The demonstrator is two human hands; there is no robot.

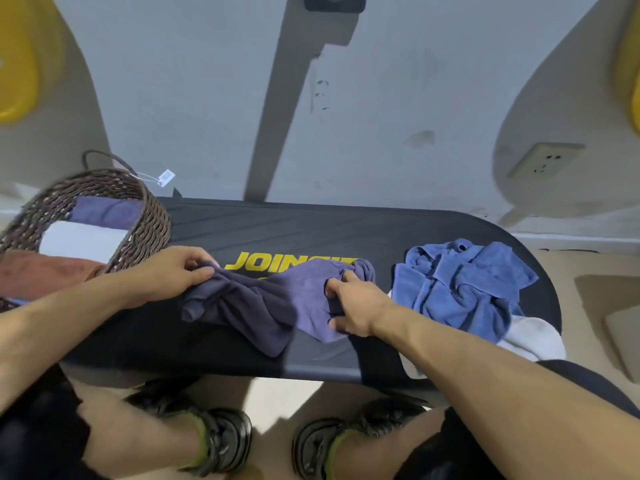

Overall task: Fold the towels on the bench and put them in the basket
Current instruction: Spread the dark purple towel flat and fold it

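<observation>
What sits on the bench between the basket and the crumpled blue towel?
In the head view, a purple towel, gripped by the left hand and right hand, lies there.

Gathering a towel on the gym bench

My left hand point(173, 271) and right hand point(356, 306) grip a bunched purple towel point(263, 303) on the black bench point(311, 226), beside the wicker basket point(149, 216).

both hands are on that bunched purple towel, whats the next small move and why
Probably pull the hands apart to spread the purple towel flat on the bench. The left hand and right hand each grip an end, yet the cloth between them is crumpled, so it cannot be folded neatly. The basket waits at the left.
</observation>
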